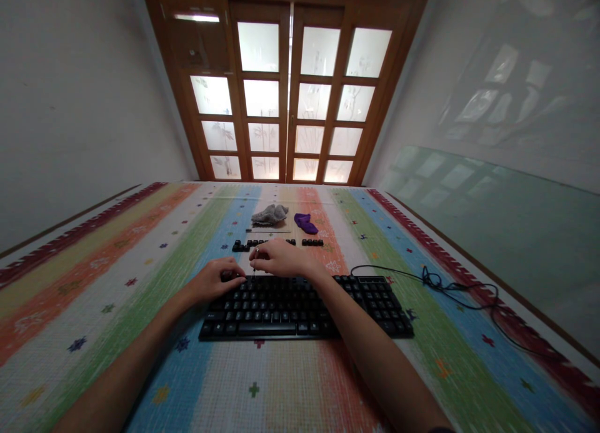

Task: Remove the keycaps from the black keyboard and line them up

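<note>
A black keyboard lies flat on the striped tablecloth, with its top row partly without caps. My left hand grips its upper left corner, thumb on the top edge and fingers curled. My right hand is over the top row, with thumb and fingers pinched on a thin wire keycap puller whose lower end reaches down to the keys. Behind the keyboard, loose black keycaps lie in a row. More keycaps sit at the row's left end, and my right hand hides part of it.
A grey cloth and a purple cloth lie farther back. In front of the grey one is a thin brush-like stick. The keyboard's black cable coils to the right. Walls flank the table; wooden glazed doors stand beyond.
</note>
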`<action>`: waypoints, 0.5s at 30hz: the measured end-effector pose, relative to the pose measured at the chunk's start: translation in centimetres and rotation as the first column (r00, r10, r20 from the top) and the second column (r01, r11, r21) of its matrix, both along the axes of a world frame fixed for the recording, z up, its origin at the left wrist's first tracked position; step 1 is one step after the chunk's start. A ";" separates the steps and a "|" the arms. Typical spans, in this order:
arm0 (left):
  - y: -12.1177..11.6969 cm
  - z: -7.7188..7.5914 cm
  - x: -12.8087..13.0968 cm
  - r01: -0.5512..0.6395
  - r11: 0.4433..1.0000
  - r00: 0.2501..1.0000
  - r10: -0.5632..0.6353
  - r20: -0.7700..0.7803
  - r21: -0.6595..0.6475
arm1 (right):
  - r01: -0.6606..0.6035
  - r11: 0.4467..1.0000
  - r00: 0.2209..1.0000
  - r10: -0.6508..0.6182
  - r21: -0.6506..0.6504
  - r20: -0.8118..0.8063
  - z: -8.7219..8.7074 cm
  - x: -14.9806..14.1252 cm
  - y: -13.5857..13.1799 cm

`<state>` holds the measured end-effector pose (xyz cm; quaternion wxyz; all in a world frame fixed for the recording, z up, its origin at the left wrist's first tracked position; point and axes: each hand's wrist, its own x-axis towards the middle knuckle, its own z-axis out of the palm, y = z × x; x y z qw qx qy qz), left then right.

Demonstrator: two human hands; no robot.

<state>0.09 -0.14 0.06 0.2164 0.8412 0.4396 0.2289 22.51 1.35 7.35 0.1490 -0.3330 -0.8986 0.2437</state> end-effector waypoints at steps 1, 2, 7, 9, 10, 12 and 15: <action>0.0 0.0 0.0 0.002 1.000 1.000 -0.002 0.000 0.000 | 0.000 1.000 1.000 0.000 0.002 -0.003 0.0 0.0 0.0; 0.0 0.0 0.0 0.003 1.000 1.000 -0.003 0.001 0.000 | 0.000 1.000 1.000 0.000 0.005 -0.005 0.0 0.0 0.0; 0.0 0.3 0.1 -0.001 1.000 1.000 0.001 -0.007 -0.002 | 0.010 1.000 1.000 -0.011 0.029 0.004 -0.1 0.0 0.1; -0.1 0.4 0.1 -0.002 1.000 1.000 0.002 -0.004 -0.005 | 0.009 0.999 1.000 -0.009 0.035 0.003 -0.2 0.0 0.2; -0.1 0.4 0.1 -0.004 1.000 1.000 0.004 0.001 -0.005 | 0.008 0.999 1.000 -0.008 0.036 -0.004 -0.2 0.0 0.2; -0.2 0.4 0.2 -0.007 1.000 1.000 0.007 0.008 -0.007 | 0.011 0.999 1.000 -0.010 0.033 -0.024 -0.2 0.0 0.3; -0.2 0.3 0.2 -0.011 1.000 1.000 0.011 0.015 -0.006 | 0.007 1.000 0.999 -0.007 0.022 -0.032 -0.3 0.0 0.3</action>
